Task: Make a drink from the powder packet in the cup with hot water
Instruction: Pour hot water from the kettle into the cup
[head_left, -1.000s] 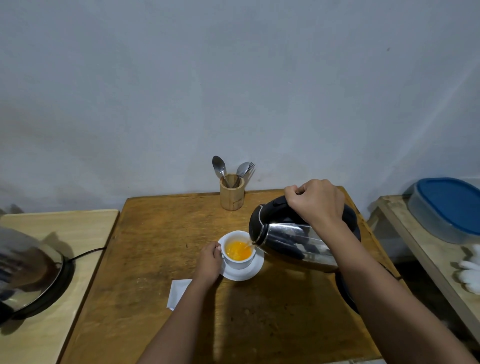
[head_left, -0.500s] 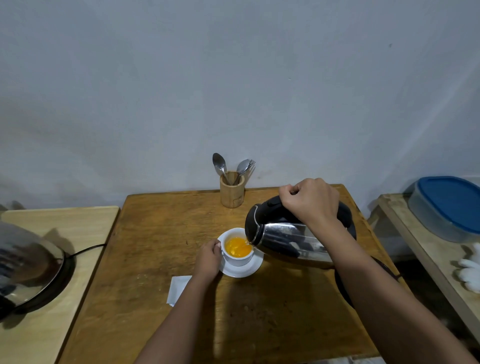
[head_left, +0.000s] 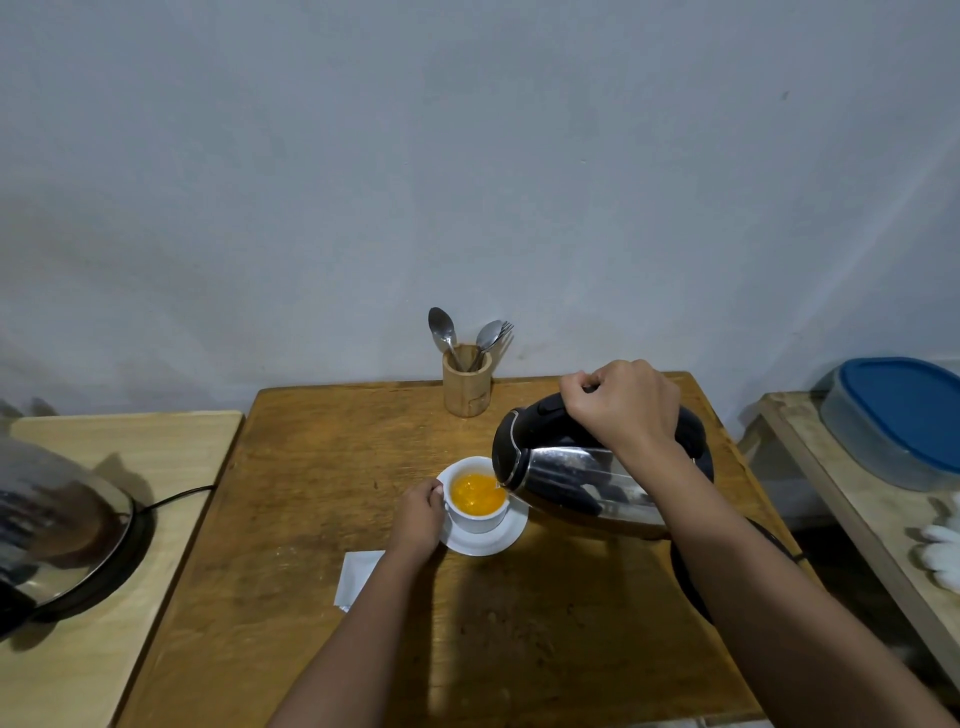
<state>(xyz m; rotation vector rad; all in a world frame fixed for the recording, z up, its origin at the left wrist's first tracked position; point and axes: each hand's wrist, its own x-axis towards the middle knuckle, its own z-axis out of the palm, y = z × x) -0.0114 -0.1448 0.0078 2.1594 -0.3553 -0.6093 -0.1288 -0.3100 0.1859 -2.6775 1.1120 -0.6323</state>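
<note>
A white cup (head_left: 480, 521) full of orange liquid stands on a white saucer (head_left: 485, 540) in the middle of the wooden table (head_left: 322, 493). My left hand (head_left: 418, 517) grips the cup's left side. My right hand (head_left: 623, 405) is closed on the black handle of a steel kettle (head_left: 576, 480). The kettle is tilted to the left, its spout over the cup's right rim, and water runs into the cup. A white powder packet (head_left: 356, 574) lies flat on the table, partly hidden under my left forearm.
A wooden holder (head_left: 466, 382) with spoons and a fork stands at the table's back edge. The kettle's black base (head_left: 685, 577) lies at the right edge. A steel pot lid (head_left: 57, 525) sits on the left side table, a blue-lidded container (head_left: 898, 421) on the right bench.
The orange liquid in the cup has risen a little. Kettle and both hands have hardly shifted.
</note>
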